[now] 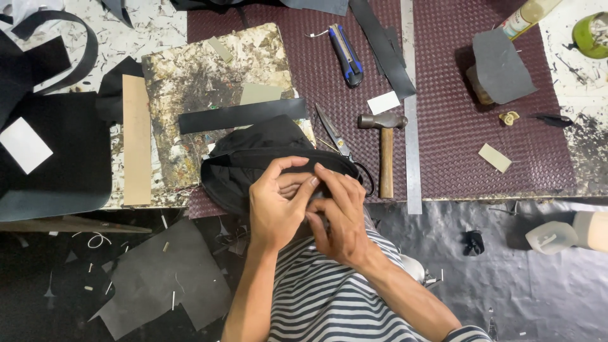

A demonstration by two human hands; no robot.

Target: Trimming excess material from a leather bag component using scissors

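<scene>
Both hands are working at the near edge of the bench, over the person's striped shirt. The left hand (pixel 273 209) is curling its fingers over the rim of a black fabric pouch with a stitched band (pixel 266 155) — thumb and forefinger are pinching the band's edge. The right hand (pixel 341 215) is pressing against the left, fingers bent and gripping the same edge from the other side. The pouch is lying partly on the dark red textured mat (pixel 456 139), partly on a paint-spattered board (pixel 209 69), and is overhanging the bench edge toward the person. A long black strip (pixel 240 115) is resting on the board just behind the pouch. Scissors (pixel 332 136) are sitting just beside the pouch — a wooden-handled hammer (pixel 385 149) and a steel ruler (pixel 411 107) are lying to their right. A blue utility knife (pixel 346 54) is lying farther back.
</scene>
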